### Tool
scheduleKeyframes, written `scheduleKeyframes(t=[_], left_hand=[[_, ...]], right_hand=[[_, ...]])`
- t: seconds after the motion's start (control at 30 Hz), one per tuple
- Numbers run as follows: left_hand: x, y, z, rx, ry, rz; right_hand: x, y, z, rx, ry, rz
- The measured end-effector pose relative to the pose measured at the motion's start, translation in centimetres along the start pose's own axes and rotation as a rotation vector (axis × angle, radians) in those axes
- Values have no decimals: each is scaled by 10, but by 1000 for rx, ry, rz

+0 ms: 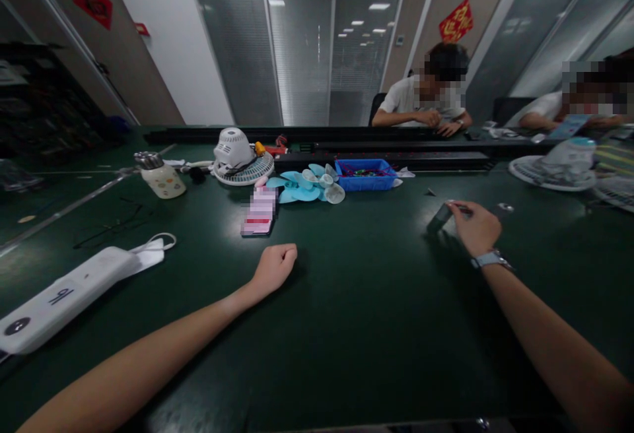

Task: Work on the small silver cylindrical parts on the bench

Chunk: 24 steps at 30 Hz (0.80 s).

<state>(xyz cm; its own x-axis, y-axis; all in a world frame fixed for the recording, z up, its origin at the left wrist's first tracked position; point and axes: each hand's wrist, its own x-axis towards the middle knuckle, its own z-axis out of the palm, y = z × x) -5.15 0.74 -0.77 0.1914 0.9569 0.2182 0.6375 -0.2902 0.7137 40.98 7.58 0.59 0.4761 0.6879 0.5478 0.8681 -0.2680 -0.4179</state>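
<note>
My left hand [277,266] rests on the green table as a closed fist, and nothing shows in it. To the right, my right hand [476,227], with a watch on its wrist, grips the upper end of a small dark grey block-like object [438,219]. This object stands tilted at the tabletop; its exact kind is not clear. Just right of that hand lies a small shiny metal piece [505,207]. A phone [261,212] with a lit, blurred screen lies beyond my left fist. Light-blue fan blades [300,189] are piled behind the phone.
Near the blades stand a white fan part [235,149] and a blue bin [365,182] holding small parts. At left are a patterned bottle [161,179] and a long white device [69,298]. More fan parts [559,166] lie at right. Two people sit across the table.
</note>
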Motion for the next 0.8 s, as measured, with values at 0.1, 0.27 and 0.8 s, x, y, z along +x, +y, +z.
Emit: scheduleKeyframes(t=[0.1,0.27,0.8], left_hand=[[0,-1,0,-3,-1,4],[1,-3,1,2,-8,1],[0,-3,1,9,-11,3]], right_hand=[[2,-1,3,31,39,32],[7,1,10,77,91,45],[14,9,20,109,157,52]])
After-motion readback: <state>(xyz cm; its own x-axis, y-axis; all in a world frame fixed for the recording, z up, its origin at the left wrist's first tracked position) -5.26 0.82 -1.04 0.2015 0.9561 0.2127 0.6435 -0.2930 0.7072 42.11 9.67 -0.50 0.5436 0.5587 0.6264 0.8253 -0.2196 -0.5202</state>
